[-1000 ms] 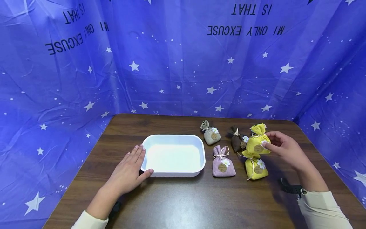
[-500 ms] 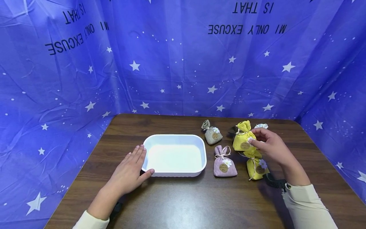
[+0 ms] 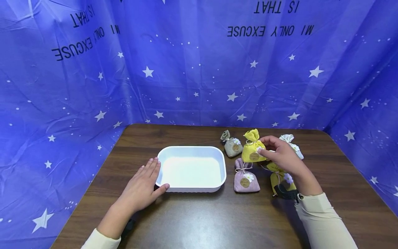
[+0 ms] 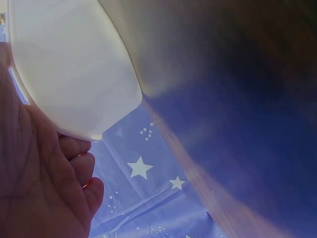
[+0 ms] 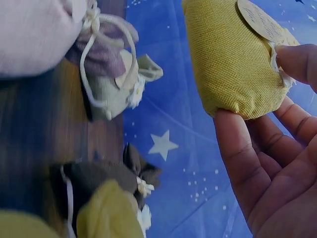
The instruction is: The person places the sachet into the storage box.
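Observation:
My right hand point(image 3: 280, 154) pinches a yellow drawstring sachet point(image 3: 252, 148) by its side, thumb near the white flower. In the right wrist view the sachet point(image 5: 235, 59) hangs above the table with fingers under and behind it. My left hand point(image 3: 141, 185) lies with straight fingers along the left rim of a white rectangular tray point(image 3: 191, 189), thumb at its front corner. The left wrist view shows this hand point(image 4: 47, 173) against the outer wall of the tray point(image 4: 74, 64). Nothing lies inside the tray.
Right of the tray are a pink sachet point(image 3: 245, 181), a grey-beige sachet point(image 3: 232, 147), a second yellow sachet point(image 3: 276, 178) and a white sachet point(image 3: 296, 150). A dark brown sachet point(image 5: 94, 186) shows in the right wrist view. Blue star-printed cloth point(image 3: 199, 69) surrounds the wooden table point(image 3: 199, 221).
My right hand has carried the yellow sachet leftward, past the dark brown sachet to above the pink one. The white sachet has come into sight behind the hand. My left hand stays at the tray.

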`<state>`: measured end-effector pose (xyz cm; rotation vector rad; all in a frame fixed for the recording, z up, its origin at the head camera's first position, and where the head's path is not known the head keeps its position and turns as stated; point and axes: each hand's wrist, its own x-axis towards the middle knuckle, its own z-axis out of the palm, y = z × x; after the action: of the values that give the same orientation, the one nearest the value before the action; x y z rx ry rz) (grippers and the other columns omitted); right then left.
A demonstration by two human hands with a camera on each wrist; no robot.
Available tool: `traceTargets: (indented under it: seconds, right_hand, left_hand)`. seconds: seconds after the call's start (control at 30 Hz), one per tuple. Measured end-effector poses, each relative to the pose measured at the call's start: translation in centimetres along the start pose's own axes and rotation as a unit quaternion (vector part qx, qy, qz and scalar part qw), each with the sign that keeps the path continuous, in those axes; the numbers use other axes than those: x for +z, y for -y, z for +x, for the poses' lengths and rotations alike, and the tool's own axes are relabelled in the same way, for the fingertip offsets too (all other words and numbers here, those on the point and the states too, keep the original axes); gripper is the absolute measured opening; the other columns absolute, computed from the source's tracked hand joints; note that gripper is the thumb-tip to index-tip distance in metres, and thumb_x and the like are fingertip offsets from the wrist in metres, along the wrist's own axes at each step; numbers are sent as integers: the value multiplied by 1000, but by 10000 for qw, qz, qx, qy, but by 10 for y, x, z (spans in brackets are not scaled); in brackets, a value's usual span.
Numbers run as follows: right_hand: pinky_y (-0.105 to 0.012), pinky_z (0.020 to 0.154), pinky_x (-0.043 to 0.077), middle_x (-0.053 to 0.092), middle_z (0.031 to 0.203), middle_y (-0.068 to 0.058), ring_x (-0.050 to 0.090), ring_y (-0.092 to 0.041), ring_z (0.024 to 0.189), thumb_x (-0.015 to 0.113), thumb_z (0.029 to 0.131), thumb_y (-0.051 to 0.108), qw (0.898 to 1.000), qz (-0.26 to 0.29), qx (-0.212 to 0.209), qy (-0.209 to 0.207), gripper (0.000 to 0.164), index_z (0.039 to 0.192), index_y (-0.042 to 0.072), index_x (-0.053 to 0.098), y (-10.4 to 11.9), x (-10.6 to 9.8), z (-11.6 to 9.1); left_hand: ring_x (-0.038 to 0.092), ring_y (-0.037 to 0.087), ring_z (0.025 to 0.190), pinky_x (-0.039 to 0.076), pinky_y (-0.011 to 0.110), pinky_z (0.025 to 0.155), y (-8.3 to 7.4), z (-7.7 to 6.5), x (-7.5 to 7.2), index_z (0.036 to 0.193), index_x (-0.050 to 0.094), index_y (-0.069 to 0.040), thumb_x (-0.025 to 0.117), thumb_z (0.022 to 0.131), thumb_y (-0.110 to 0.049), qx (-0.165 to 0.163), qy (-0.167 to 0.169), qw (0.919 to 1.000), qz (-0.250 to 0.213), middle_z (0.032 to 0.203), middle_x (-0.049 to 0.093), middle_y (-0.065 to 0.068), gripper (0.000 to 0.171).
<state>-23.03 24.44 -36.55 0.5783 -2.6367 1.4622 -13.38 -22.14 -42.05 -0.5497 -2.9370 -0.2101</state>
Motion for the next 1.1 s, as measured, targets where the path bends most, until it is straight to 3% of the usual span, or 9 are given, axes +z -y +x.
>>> traceTargets:
  seconds: [0.3,0.53,0.83,1.1]
  right_hand:
    - [-21,72,54,67,102,-15,65,-13,90,70,91,5,9994,215,-194,190,28,116,-5,62,8,19,10]
    - [-20,73,54,69,102,-14,65,-13,90,72,90,7,9995,74,-218,219,27,115,-2,63,13,29,18]
    - [-27,70,56,68,102,-13,65,-25,91,71,91,8,9973,369,-72,634,29,117,0,62,19,46,28]
    - [-27,66,54,67,96,-11,63,-25,86,73,90,10,9960,331,-205,799,28,115,3,65,26,60,44]
  left_hand:
    - [22,36,148,24,54,117,-2,-3,0,150,34,8,42,98,-64,-57,81,9999,-37,159,26,22,89]
    - [20,35,148,22,53,118,-1,-2,-1,151,33,7,41,98,-64,-66,101,9999,-19,160,24,22,89]
    - [21,36,148,23,54,117,0,-1,0,150,33,7,42,98,-64,-43,119,9999,-23,159,26,22,89]
    - [20,35,148,23,53,118,0,2,1,151,32,6,41,98,-66,-19,119,9999,34,160,24,21,90]
